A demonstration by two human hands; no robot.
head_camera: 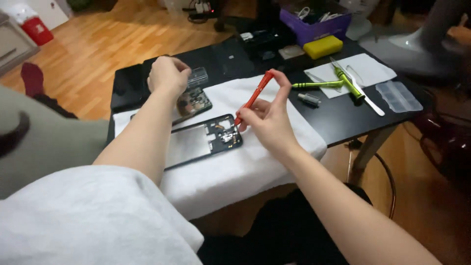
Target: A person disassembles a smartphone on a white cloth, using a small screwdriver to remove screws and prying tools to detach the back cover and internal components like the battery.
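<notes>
Phone [203, 140] opened, on white towel [274, 113] near table's front edge | right hand [267, 120] grips red screwdriver [253, 95], tip at phone's right end | left hand [168, 74] closed, maybe touching circuit part [194, 102] | free room right.

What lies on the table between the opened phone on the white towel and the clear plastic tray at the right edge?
In the head view, between the opened phone and the clear tray lie the right hand, a small metal part and green screwdrivers.

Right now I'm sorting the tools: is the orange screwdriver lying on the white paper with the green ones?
No, the orange screwdriver is held in the right hand above the opened phone.
</notes>
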